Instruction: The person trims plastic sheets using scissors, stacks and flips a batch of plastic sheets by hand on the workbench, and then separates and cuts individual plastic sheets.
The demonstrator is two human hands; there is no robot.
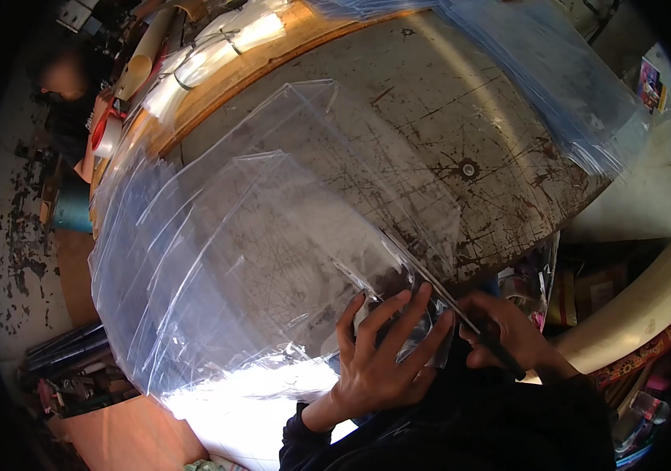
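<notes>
My left hand lies on the near edge of a clear plastic sheet, its fingers spread and pointing away from me. Beside it, my right hand is closed around the dark handle of a long, thin-bladed tool. The metal blade runs up and left along the sheet's right edge, close to my left fingertips. Whether it has one blade or two I cannot tell. Several more clear sheets fan out under and to the left of this one, with bright glare near me.
The scratched worktable has a round bolt in its top. A bluish stack of plastic sheets hangs over its far right edge. Tied plastic rolls lie along the far left. A cream roll stands at right; a person is at far left.
</notes>
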